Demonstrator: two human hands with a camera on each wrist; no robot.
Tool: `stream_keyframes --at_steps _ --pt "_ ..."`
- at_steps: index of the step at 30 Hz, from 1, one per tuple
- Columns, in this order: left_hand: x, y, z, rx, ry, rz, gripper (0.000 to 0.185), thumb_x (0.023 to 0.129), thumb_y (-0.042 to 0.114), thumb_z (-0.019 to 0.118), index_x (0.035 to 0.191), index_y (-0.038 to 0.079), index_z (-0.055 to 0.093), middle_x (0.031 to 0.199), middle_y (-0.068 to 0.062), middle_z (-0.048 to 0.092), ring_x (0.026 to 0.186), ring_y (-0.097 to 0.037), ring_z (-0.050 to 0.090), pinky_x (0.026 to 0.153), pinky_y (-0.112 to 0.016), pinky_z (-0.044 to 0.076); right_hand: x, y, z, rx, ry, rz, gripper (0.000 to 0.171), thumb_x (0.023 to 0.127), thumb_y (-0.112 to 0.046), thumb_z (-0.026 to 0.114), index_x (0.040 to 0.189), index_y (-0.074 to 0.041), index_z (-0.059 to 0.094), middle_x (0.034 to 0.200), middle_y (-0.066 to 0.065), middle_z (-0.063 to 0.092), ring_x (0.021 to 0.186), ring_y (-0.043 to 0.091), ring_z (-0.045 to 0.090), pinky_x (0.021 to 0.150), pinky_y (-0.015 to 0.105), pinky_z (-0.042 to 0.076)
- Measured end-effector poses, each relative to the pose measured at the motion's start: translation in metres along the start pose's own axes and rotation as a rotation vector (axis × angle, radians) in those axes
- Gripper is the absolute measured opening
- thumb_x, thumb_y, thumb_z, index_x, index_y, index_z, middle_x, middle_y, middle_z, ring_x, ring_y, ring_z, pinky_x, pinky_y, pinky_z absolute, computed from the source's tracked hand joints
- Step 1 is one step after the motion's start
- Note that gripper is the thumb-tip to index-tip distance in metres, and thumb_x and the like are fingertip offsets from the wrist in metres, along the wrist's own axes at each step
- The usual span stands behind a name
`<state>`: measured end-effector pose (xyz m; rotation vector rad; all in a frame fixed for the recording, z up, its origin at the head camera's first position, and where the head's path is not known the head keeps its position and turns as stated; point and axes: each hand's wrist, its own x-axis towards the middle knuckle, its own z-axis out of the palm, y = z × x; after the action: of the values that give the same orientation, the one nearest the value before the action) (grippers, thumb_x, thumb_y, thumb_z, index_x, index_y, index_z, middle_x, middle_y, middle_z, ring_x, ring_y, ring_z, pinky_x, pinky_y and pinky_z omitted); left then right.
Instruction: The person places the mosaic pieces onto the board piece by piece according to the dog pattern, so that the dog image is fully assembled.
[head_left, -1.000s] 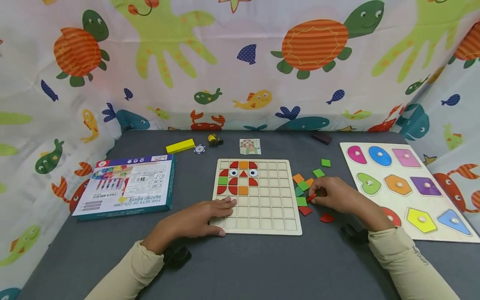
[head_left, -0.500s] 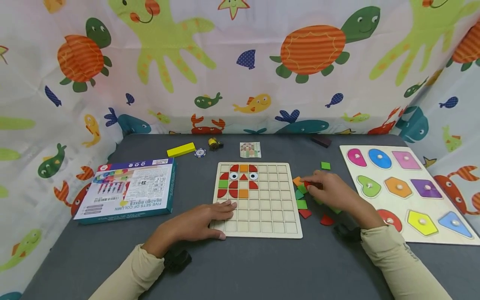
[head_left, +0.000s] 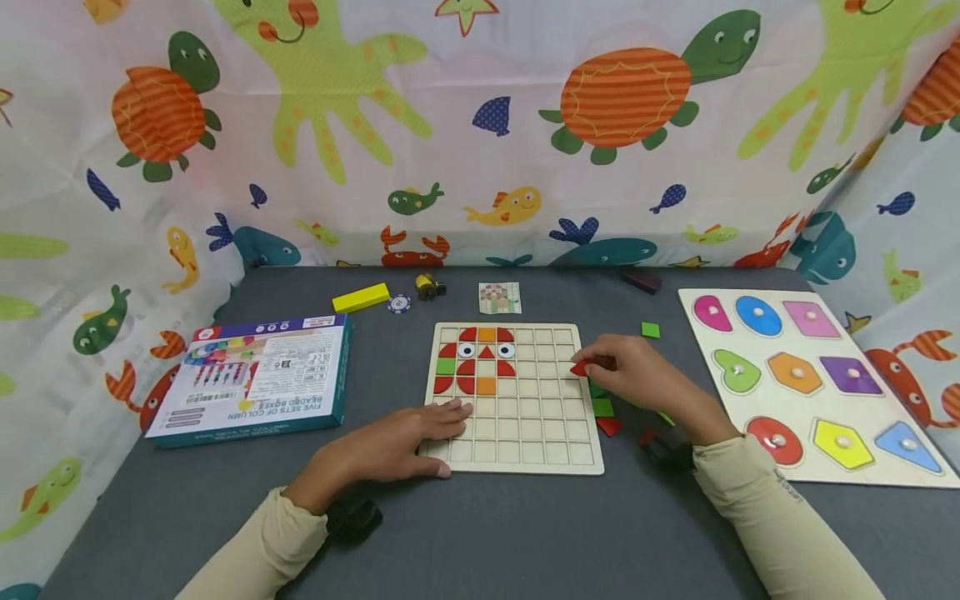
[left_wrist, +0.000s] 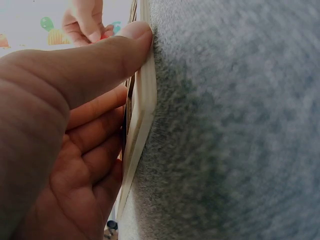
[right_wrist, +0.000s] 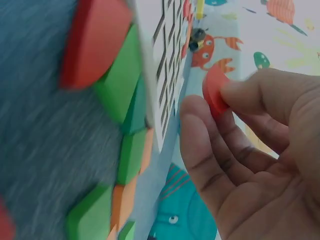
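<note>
My right hand [head_left: 637, 375] pinches a red curved-edge tile [right_wrist: 215, 90] between thumb and fingers, over the right edge of the wooden grid board [head_left: 536, 429]. In the right wrist view the tile is held up off the table. At the board's front left corner rests my left hand [head_left: 401, 442], its fingers laid on the grid and its thumb [left_wrist: 110, 57] along the front edge. Red, orange and green tiles and two eye tiles [head_left: 506, 351] fill several cells at the upper left of the grid.
Loose green tiles [head_left: 603, 407] and red tiles [head_left: 609, 426] lie right of the board, partly hidden by my right hand. Further right is a shape puzzle [head_left: 765, 400]. A box [head_left: 255, 375] stands left; a picture card [head_left: 499, 298] and yellow block [head_left: 361, 297] lie behind.
My right hand has carried the red tile from the loose pile leftward and away from me, to the board's right edge. My left hand has stayed put on the board.
</note>
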<state>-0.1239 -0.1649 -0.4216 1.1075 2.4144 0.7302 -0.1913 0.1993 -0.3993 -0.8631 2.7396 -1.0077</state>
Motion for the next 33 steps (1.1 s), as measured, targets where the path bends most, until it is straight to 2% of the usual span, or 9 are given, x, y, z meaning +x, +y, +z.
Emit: stream_keyframes --at_steps 3,7,14,27,33 --pt "0.0 0.0 0.0 0.003 -0.002 0.005 0.066 0.09 0.026 0.072 0.146 0.007 0.043 0.157 -0.002 0.029 0.145 -0.018 0.02 0.111 -0.046 0.028 0.009 -0.005 0.006 -0.006 -0.021 -0.006 0.021 0.092 -0.002 0.061 0.112 0.001 0.07 0.089 0.0 0.067 0.073 0.013 0.055 0.063 0.029 0.049" --pt "0.0 -0.001 0.001 0.008 0.009 0.019 0.066 0.09 0.025 0.072 0.146 0.006 0.044 0.156 -0.003 0.03 0.145 -0.02 0.021 0.11 -0.046 0.029 0.021 -0.014 0.013 0.005 -0.048 0.007 0.019 0.093 -0.004 0.063 0.109 -0.001 0.071 0.09 0.0 0.069 0.076 0.013 0.059 0.069 0.032 0.051" --pt "0.001 -0.001 0.0 0.008 0.006 0.015 0.065 0.09 0.026 0.072 0.145 0.006 0.044 0.156 -0.002 0.03 0.144 -0.02 0.021 0.111 -0.045 0.029 0.036 -0.026 0.023 0.031 -0.144 -0.027 0.018 0.093 -0.002 0.063 0.106 -0.005 0.074 0.1 0.001 0.068 0.08 0.015 0.056 0.071 0.032 0.049" --pt "0.001 0.0 -0.001 0.021 0.002 0.0 0.065 0.089 0.028 0.072 0.145 0.007 0.045 0.156 -0.002 0.03 0.144 -0.02 0.022 0.11 -0.045 0.029 0.058 -0.046 0.047 0.045 -0.197 -0.079 0.018 0.091 0.0 0.063 0.106 -0.003 0.074 0.099 0.003 0.067 0.084 0.014 0.059 0.075 0.031 0.051" --pt "0.002 0.0 0.0 0.022 0.004 0.001 0.065 0.09 0.028 0.072 0.145 0.008 0.045 0.156 -0.001 0.03 0.145 -0.019 0.021 0.111 -0.046 0.028 0.063 -0.047 0.051 -0.019 -0.213 -0.09 0.018 0.092 -0.001 0.064 0.106 -0.004 0.074 0.102 0.004 0.068 0.092 0.017 0.062 0.081 0.034 0.052"
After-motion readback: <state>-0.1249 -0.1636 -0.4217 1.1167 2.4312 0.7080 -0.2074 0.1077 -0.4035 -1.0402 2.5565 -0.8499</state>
